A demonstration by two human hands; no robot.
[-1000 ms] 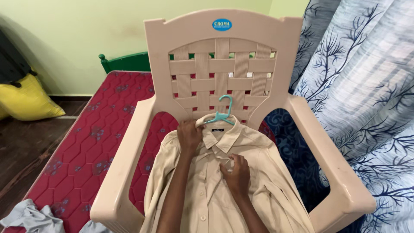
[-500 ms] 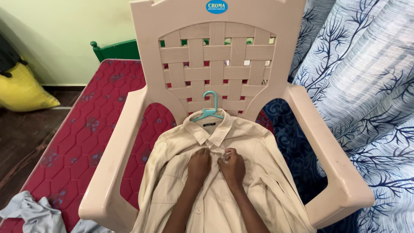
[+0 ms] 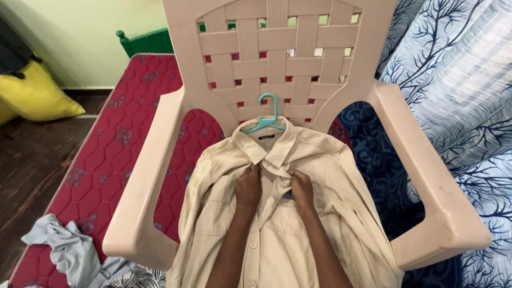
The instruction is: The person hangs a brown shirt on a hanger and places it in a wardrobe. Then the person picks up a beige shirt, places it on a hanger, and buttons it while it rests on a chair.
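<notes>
Nearest the camera, two bare forearms reach up over a beige shirt (image 3: 277, 234) that lies front-up on the seat of a plastic chair (image 3: 437, 181). A line of pale buttons runs down the shirt's middle between the arms. The left hand (image 3: 248, 186) lies knuckles-up on the left side of the shirt's front, just below the collar, with its fingers curled and pinching the edge of the cloth. The right hand (image 3: 302, 188) sits just beside it on the other side of the opening, its fingers bent and pressed together on a fold of the cloth near the top button. The two hands are close but do not touch.

Past the hands, the collar (image 3: 269, 146) lies spread open, with a small dark label inside the neck. A teal hanger (image 3: 265, 120) sticks out of the neck, its hook resting against the woven chair back.

To the left, a red patterned mattress (image 3: 112, 144) lies beside the chair, with a crumpled grey cloth (image 3: 69, 248) on its near end. Farther left, a yellow bag (image 3: 37, 96) rests on the dark floor by the green wall. To the right hangs a blue-and-white curtain (image 3: 458, 80) with a branch print.
</notes>
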